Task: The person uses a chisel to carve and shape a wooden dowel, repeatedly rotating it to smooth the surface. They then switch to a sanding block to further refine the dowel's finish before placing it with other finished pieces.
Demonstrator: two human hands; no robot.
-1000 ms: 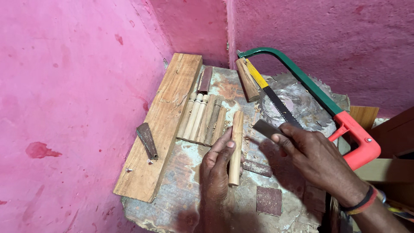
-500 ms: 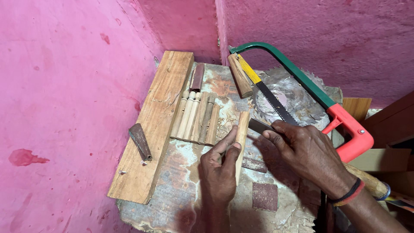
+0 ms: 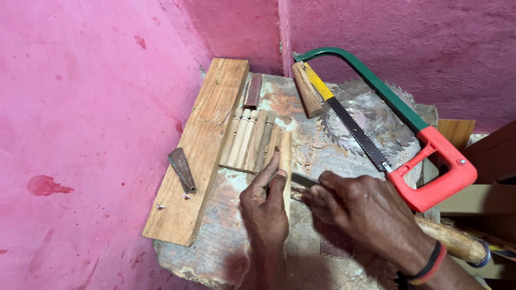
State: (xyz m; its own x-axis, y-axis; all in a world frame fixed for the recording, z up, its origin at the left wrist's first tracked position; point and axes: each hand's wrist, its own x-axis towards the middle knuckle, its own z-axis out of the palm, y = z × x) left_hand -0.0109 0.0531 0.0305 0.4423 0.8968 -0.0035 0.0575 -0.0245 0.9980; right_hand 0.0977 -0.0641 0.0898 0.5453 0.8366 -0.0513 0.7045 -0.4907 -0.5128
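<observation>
My left hand point(image 3: 266, 207) presses down on a pale wooden peg point(image 3: 285, 156) that lies lengthwise on the worn bench top point(image 3: 226, 236). My right hand point(image 3: 365, 209) grips a flat dark metal blade point(image 3: 303, 180), whose tip rests against the side of that peg near my left fingers. The blade's handle end is hidden inside my right fist. A row of several similar turned wooden pegs point(image 3: 250, 139) lies just beyond my left hand, beside the plank.
A long wooden plank point(image 3: 199, 150) runs along the pink wall, with a dark iron wedge point(image 3: 181, 169) on it. A hacksaw point(image 3: 376, 123) with a green frame and red handle lies over a circular saw blade point(image 3: 365, 121). A short wooden handle point(image 3: 306, 88) and a thick rod point(image 3: 451, 239) lie nearby.
My right hand has come down with the blade to the side of the peg. My left hand has shifted its hold, fingers now stretched along the peg.
</observation>
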